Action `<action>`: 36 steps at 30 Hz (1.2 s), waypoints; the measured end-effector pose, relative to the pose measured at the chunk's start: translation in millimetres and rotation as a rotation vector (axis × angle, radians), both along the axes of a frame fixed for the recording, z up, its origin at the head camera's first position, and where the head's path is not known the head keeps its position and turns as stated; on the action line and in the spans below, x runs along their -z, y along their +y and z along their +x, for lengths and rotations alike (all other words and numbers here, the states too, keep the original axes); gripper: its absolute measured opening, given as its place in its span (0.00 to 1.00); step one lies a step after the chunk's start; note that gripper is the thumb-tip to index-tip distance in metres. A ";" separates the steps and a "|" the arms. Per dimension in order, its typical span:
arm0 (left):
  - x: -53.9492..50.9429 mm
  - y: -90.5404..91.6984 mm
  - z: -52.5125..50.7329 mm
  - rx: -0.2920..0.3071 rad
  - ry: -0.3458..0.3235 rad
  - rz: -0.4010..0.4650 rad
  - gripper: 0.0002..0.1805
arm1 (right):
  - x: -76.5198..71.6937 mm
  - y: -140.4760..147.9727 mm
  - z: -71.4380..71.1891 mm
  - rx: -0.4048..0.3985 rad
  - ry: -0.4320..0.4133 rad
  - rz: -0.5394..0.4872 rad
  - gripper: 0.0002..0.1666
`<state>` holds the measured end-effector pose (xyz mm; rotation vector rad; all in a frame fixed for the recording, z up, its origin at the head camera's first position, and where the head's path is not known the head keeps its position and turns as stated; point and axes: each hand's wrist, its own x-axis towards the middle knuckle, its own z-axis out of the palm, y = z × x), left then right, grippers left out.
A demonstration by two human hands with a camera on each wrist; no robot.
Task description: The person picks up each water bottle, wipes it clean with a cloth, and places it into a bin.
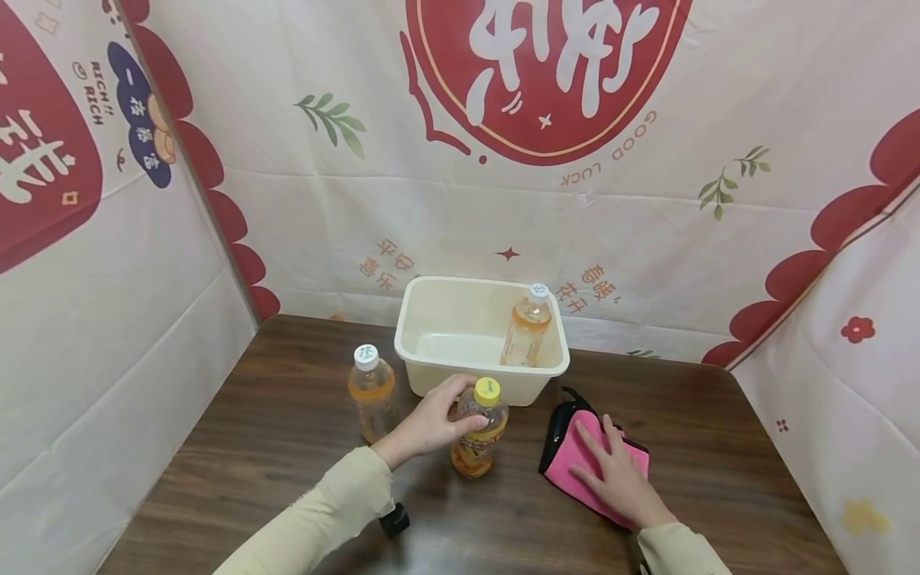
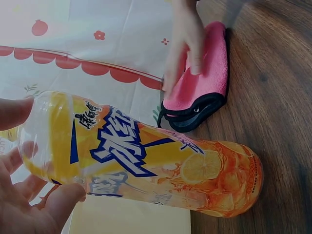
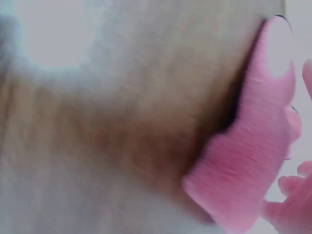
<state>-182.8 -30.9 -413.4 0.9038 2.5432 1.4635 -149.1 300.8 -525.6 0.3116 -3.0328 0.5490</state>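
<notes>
My left hand [image 1: 434,419] grips the upper part of an iced tea bottle [image 1: 474,459], thumb on one side and fingers on the other. The bottle has a yellow cap, and its yellow-orange label shows lemon slices in the left wrist view. It is nearly upright in front of the bin; whether its base touches the table I cannot tell. To the right, my right hand [image 1: 621,479] is over a pink cloth [image 1: 568,471] with black edging, fingers spread. The right wrist view is blurred, with the pink cloth [image 3: 243,161] beside the fingers.
A cream plastic bin [image 1: 431,363] stands at the back of the brown wooden table [image 1: 216,471]. Inside it, on the right, leans a white-capped bottle [image 1: 528,331]. Another white-capped bottle [image 1: 372,391] stands left of my left hand. Printed fabric walls surround the table.
</notes>
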 end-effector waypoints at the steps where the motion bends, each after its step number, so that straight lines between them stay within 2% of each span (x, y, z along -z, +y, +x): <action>1: 0.1 0.0 0.1 0.000 -0.002 0.001 0.24 | -3.9 0.3 -0.4 -0.005 0.034 -0.027 0.42; 4: 0.1 0.3 0.6 -0.001 -0.015 0.004 0.24 | -15.9 0.7 -2.6 -0.057 0.226 -0.064 0.40; 7: 1.0 0.6 -0.1 0.000 -0.018 0.007 0.24 | -28.8 -1.0 -6.7 -0.133 0.425 -0.057 0.36; 10: 0.6 0.7 -0.6 0.000 -0.016 0.008 0.24 | -44.2 -5.0 -11.3 -0.186 0.531 -0.037 0.31; 16: 0.2 0.5 -1.4 0.000 -0.010 0.006 0.24 | -77.5 -16.7 -27.9 -0.220 0.537 -0.049 0.21; 21: 1.2 1.0 -1.5 0.002 0.001 -0.001 0.24 | -96.3 -25.5 -49.0 -0.265 0.550 -0.026 0.13; 28: 2.0 2.2 -2.2 0.009 0.007 -0.002 0.23 | -109.9 -34.4 -72.3 -0.307 0.496 -0.030 0.11; 36: -0.9 0.8 -2.5 -0.005 0.037 -0.018 0.22 | -112.3 -44.2 -86.1 -0.356 0.478 -0.032 0.07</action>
